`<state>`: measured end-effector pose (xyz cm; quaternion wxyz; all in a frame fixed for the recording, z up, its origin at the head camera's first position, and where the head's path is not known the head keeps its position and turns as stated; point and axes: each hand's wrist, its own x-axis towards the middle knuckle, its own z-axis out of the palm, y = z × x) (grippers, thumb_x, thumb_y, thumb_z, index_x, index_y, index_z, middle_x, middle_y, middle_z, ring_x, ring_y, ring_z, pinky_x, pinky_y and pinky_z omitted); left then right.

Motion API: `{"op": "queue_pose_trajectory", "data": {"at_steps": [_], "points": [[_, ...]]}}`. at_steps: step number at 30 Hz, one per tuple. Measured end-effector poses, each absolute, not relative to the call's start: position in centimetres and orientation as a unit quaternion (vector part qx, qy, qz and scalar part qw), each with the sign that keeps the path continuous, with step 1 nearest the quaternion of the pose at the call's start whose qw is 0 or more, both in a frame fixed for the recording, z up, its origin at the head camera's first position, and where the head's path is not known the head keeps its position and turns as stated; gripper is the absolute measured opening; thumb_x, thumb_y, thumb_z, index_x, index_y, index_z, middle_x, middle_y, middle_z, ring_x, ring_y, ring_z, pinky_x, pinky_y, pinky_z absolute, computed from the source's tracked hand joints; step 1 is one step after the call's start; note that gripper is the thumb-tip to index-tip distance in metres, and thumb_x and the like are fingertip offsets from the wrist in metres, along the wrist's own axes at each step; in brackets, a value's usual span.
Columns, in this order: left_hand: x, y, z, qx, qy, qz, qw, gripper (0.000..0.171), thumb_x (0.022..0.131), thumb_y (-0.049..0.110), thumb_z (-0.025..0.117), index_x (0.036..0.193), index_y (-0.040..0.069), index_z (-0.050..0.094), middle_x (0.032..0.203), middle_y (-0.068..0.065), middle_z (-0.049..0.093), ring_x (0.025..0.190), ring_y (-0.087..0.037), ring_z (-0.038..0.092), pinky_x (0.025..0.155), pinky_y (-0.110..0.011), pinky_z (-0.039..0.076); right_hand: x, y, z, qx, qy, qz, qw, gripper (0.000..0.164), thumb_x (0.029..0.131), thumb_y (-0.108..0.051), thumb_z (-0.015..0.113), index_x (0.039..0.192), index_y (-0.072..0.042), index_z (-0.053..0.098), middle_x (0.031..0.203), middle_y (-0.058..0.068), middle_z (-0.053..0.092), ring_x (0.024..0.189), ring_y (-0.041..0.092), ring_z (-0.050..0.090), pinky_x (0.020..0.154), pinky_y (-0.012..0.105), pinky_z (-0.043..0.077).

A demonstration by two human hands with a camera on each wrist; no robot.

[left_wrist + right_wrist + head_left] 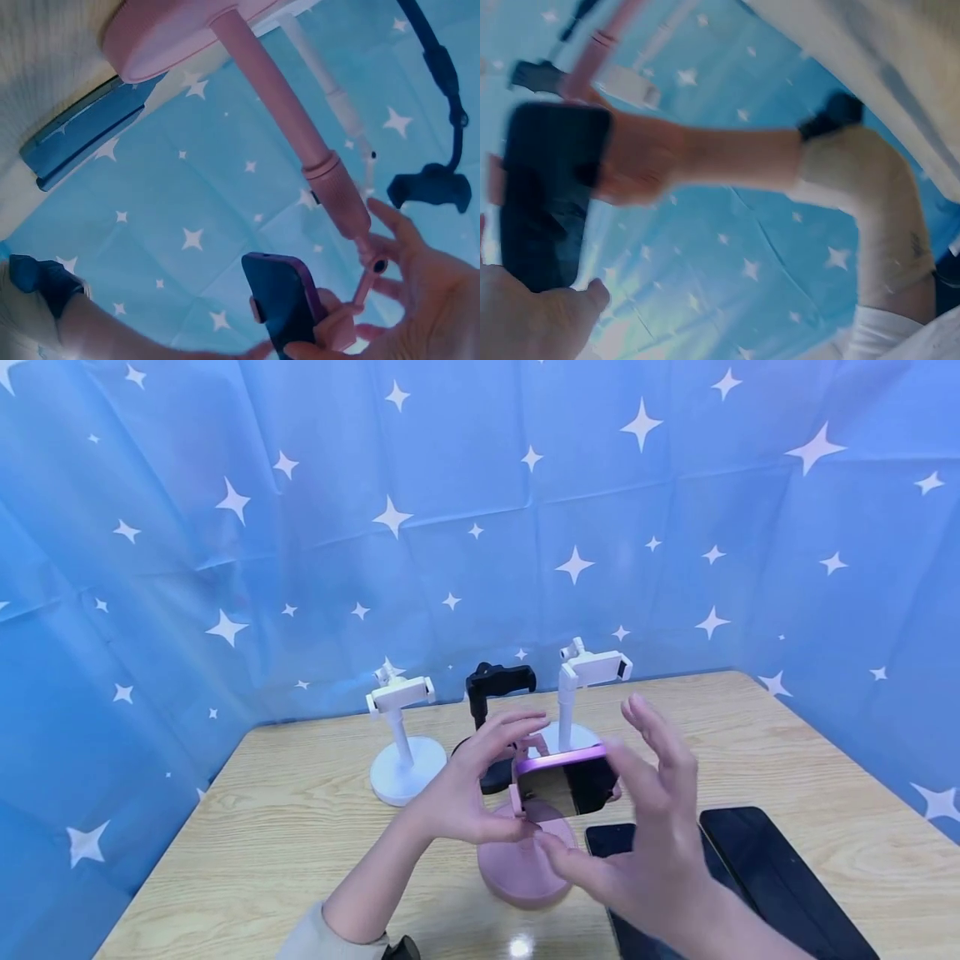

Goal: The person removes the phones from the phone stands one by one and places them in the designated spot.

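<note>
A smartphone (570, 785) with a purple edge sits sideways in the clamp of a pink phone stand (525, 877). My left hand (468, 789) holds the clamp's left end, thumb below and fingers reaching over the top and behind. From the left wrist view, those fingers lie around the clamp and the small joint (379, 266) at the top of the stand's pole. My right hand (660, 835) is at the phone's right end, fingers spread and thumb stretched along the lower edge. In the right wrist view the phone's dark screen (551, 195) faces the camera.
Behind stand a white phone stand (405, 768), a black one (498, 681) and another white one (566, 702). Dark flat devices (780, 877) lie at the right under my right forearm. A blue star-patterned curtain (480, 510) hangs behind the wooden table (300, 827).
</note>
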<state>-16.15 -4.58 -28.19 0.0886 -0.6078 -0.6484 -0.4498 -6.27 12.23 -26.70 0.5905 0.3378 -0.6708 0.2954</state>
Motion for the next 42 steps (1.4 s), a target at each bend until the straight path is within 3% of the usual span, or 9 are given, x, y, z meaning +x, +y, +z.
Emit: {"op": "queue_pose_trajectory", "data": {"at_steps": [3, 9, 15, 20, 24, 29, 31, 42], "points": [[-16.6, -4.4, -28.3, -0.619, -0.636, -0.453, 0.084, 0.074, 0.066, 0.009, 0.073, 0.132, 0.001, 0.041, 0.132, -0.013, 0.044, 0.113, -0.022, 0.046, 0.091, -0.036, 0.044, -6.6, 10.4, -26.9, 0.331, -0.633, 0.274, 0.643, 0.056, 0.082, -0.034, 0.064, 0.122, 0.001, 0.047, 0.129, 0.034, 0.032, 0.119, 0.042, 0.037, 0.092, 0.025, 0.039], [-17.2, -4.1, -28.7, -0.641, -0.6, -0.471, 0.09, 0.065, 0.069, 0.015, 0.077, 0.125, 0.002, 0.048, 0.117, -0.014, 0.055, 0.102, -0.02, 0.052, 0.081, -0.031, 0.049, -7.1, 8.9, -26.7, 0.299, -0.647, 0.238, 0.66, 0.05, 0.086, -0.033, 0.061, 0.115, 0.006, 0.051, 0.131, 0.033, 0.033, 0.122, 0.04, 0.034, 0.095, 0.035, 0.033], [-17.6, -3.9, -28.6, -0.647, -0.594, -0.471, 0.081, 0.06, 0.069, 0.01, 0.074, 0.122, 0.0, 0.049, 0.114, -0.015, 0.056, 0.1, -0.018, 0.053, 0.078, -0.03, 0.05, -7.6, 8.5, -26.3, 0.256, -0.667, 0.201, 0.67, 0.046, 0.087, -0.035, 0.058, 0.106, 0.007, 0.05, 0.131, 0.028, 0.033, 0.104, 0.041, 0.04, 0.074, 0.048, 0.036], [-17.6, -3.8, -28.4, -0.654, -0.603, -0.44, 0.119, 0.055, 0.072, 0.015, 0.072, 0.12, 0.0, 0.051, 0.114, -0.014, 0.057, 0.103, -0.018, 0.053, 0.084, -0.029, 0.048, -8.0, 8.3, -26.0, 0.22, -0.674, 0.169, 0.684, 0.047, 0.088, -0.038, 0.056, 0.103, 0.006, 0.049, 0.125, 0.029, 0.035, 0.094, 0.044, 0.041, 0.064, 0.048, 0.034], [-17.5, -3.7, -28.3, -0.648, -0.614, -0.434, 0.122, 0.048, 0.066, 0.011, 0.076, 0.109, 0.002, 0.057, 0.111, -0.013, 0.057, 0.105, -0.019, 0.053, 0.087, -0.029, 0.047, -8.2, 8.2, -25.9, 0.204, -0.683, 0.156, 0.684, 0.04, 0.09, -0.034, 0.053, 0.101, 0.004, 0.048, 0.122, 0.029, 0.035, 0.085, 0.043, 0.042, 0.059, 0.046, 0.033], [-17.4, -3.9, -28.1, -0.64, -0.612, -0.458, 0.081, 0.041, 0.06, 0.005, 0.078, 0.098, 0.002, 0.062, 0.105, -0.012, 0.057, 0.099, -0.018, 0.054, 0.083, -0.029, 0.049, -8.2, 8.3, -25.6, 0.206, -0.705, 0.156, 0.66, 0.029, 0.083, -0.021, 0.049, 0.099, 0.003, 0.047, 0.117, 0.031, 0.038, 0.095, 0.043, 0.045, 0.057, 0.049, 0.036], [-17.5, -3.9, -28.0, -0.636, -0.613, -0.463, 0.068, 0.04, 0.06, 0.004, 0.077, 0.097, 0.002, 0.063, 0.103, -0.012, 0.058, 0.096, -0.017, 0.053, 0.081, -0.028, 0.049, -8.1, 8.4, -25.5, 0.209, -0.716, 0.159, 0.647, 0.028, 0.082, -0.019, 0.047, 0.098, 0.003, 0.047, 0.116, 0.032, 0.038, 0.101, 0.044, 0.044, 0.057, 0.049, 0.035], [-17.8, -4.1, -27.9, -0.631, -0.628, -0.455, 0.043, 0.031, 0.057, 0.007, 0.076, 0.086, 0.004, 0.065, 0.095, -0.009, 0.057, 0.091, -0.015, 0.049, 0.077, -0.026, 0.048, -7.9, 8.4, -25.0, 0.206, -0.737, 0.171, 0.621, 0.033, 0.074, -0.015, 0.052, 0.1, 0.003, 0.047, 0.113, 0.031, 0.039, 0.094, 0.046, 0.043, 0.053, 0.046, 0.035]]}}
